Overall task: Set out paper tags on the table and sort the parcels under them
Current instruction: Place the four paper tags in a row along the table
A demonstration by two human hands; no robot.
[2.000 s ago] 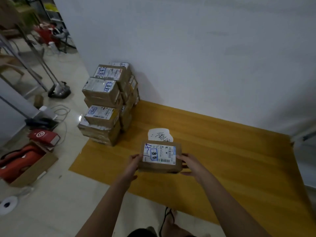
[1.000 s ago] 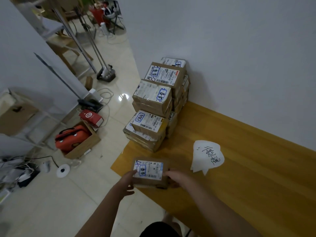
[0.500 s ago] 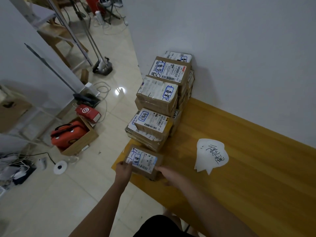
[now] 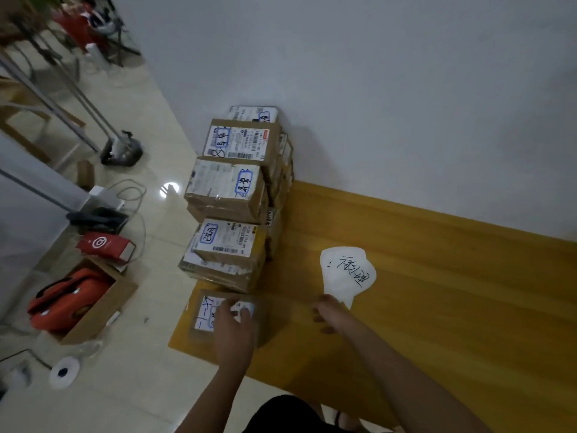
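A: Quick, where's the parcel [image 4: 205, 317] rn?

B: Flat on the counter [image 4: 437, 307], label up, at the near-left corner. It's just in front of the stack of parcels [image 4: 231, 195]. Touching the stack or not, can't tell.

A: Grips?

B: Left grip [image 4: 233, 326] rests on top of it, fingers laid over the label and not wrapped round the box, so it's released, more a press than a hold. Right grip [image 4: 326, 314] hangs over bare counter btwn the parcel and the paper tag [image 4: 346, 271], fingers loosely curled and holding nothing.

A: Only one tag out?

B: Only one in view. It's white w/ handwriting and lies flat, right of the stack and apart from the parcel.

A: So which step?

B: Looks like sorting, w/ one parcel just being put down. It's not under that tag, so prob. meant for another group. The label's too blurred to match against the tag.

A: Next?

B: Lift the left grip straight up so the box doesn't skid off the corner, since the edge is close. Then either lay a 2nd tag above it or take the next box off the top of the stack. Use both grips for that bc the pile's tall and uneven and could tip toward the floor [image 4: 131, 401].
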